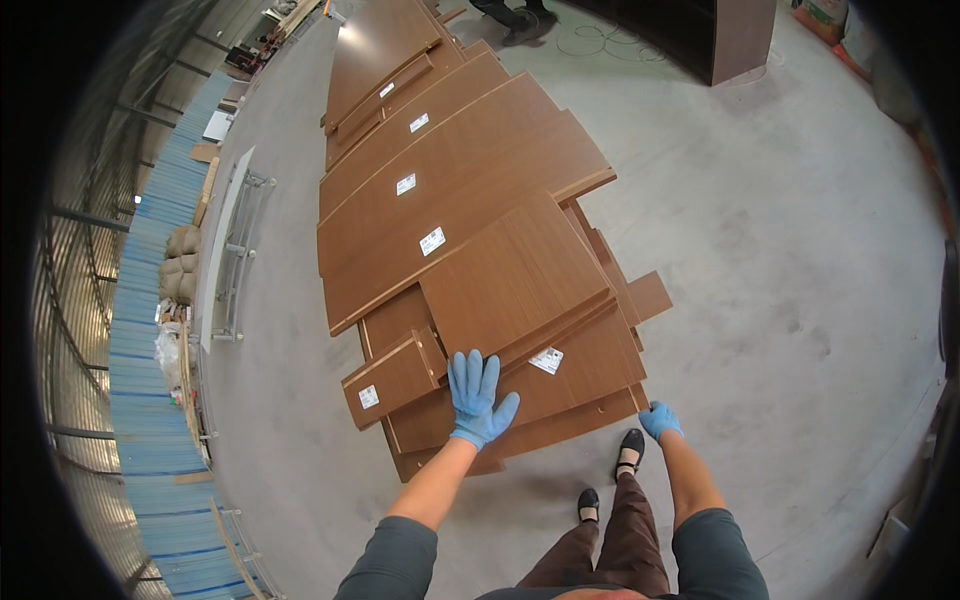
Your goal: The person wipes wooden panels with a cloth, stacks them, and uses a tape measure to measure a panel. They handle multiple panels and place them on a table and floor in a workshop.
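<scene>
A long overlapping stack of brown wood-grain boards (480,165) stretches away from me, several with white labels. My left hand (477,397), in a blue glove, lies palm down with fingers spread over the near boards. Its fingertips reach the edge of a square-ended board (517,274), beside a short narrow board (394,381). At the near right corner of a lower board (570,424), my right hand (661,421), also gloved in blue, is curled on the edge; its fingertips are partly hidden. A label (547,360) sits on the board between my hands.
A dark brown cabinet (739,37) stands at the far right, near a loose cable (607,43) and another person's feet (525,26). Left are a white panel on a metal frame (229,247) and stacked sacks (180,262). One board end (651,295) juts out rightward.
</scene>
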Tool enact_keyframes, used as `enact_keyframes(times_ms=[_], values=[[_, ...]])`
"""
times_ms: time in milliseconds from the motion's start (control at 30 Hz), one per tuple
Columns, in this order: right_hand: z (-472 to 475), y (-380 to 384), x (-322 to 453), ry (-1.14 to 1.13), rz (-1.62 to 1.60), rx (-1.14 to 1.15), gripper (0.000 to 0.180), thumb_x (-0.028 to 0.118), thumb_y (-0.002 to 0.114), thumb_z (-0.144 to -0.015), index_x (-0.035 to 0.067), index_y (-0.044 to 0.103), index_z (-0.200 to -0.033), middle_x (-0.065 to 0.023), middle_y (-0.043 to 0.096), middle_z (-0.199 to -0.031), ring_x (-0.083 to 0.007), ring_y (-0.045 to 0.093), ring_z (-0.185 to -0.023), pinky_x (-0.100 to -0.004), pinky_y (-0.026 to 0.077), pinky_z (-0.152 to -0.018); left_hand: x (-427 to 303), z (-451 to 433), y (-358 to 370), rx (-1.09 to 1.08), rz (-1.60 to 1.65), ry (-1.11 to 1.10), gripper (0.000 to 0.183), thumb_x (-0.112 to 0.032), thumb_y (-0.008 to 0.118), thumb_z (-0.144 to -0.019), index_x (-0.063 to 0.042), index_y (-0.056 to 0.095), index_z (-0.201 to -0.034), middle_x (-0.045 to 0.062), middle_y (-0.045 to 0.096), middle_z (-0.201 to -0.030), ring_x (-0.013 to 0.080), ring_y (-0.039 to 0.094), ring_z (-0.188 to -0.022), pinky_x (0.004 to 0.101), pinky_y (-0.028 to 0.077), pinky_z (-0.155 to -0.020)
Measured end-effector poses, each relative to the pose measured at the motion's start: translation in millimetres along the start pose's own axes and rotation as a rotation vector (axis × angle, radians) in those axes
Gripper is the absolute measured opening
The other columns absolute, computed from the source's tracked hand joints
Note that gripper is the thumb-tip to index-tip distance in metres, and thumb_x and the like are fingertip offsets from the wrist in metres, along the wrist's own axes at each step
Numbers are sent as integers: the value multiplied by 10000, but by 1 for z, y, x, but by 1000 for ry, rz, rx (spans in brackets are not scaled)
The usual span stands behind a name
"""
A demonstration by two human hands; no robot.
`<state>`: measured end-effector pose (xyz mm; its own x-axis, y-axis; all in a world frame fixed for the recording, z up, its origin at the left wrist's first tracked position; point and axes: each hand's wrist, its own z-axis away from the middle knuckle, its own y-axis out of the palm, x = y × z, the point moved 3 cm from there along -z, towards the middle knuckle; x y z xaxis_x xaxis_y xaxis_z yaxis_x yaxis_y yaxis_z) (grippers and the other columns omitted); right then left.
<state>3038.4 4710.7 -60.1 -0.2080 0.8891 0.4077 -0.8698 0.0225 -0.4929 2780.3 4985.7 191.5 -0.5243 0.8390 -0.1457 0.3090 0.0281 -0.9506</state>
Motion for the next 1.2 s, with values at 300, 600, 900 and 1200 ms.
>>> enact_keyframes(times_ms=[300, 600, 900, 1200], values=[[-80, 51, 30, 26, -314, 117, 488, 417, 563, -975, 84, 648, -1321, -230, 664, -1324, -423, 597, -1274, -499, 496, -1028, 3, 2, 5, 32, 14, -6, 874, -384, 695, -888, -103, 321, -1627, 170, 140, -1733, 495, 88, -1573, 627, 158, -1242], [-81, 64, 51, 48, -286, 116, 478, 416, 567, -971, 88, 655, -1308, -228, 669, -1313, -422, 603, -1265, -498, 497, -1025, 6, 2, 7, 24, 28, -5, 855, -402, 700, -889, -82, 356, -1604, 176, 165, -1724, 513, 105, -1562, 630, 192, -1235], [-77, 63, 55, 55, -269, 128, 469, 416, 570, -967, 93, 661, -1295, -226, 674, -1301, -421, 608, -1256, -498, 498, -1021, 5, 2, 6, 18, 18, 10, 913, -348, 747, -842, -79, 340, -1613, 181, 158, -1725, 530, 106, -1558, 623, 206, -1228], [-50, 61, 37, 87, -239, 133, 460, 415, 574, -963, 98, 668, -1282, -224, 678, -1289, -420, 613, -1247, -497, 499, -1018, 5, 1, 5, -8, 45, 8, 900, -339, 769, -821, -68, 383, -1588, 186, 198, -1713, 530, 135, -1551, 632, 217, -1222]])
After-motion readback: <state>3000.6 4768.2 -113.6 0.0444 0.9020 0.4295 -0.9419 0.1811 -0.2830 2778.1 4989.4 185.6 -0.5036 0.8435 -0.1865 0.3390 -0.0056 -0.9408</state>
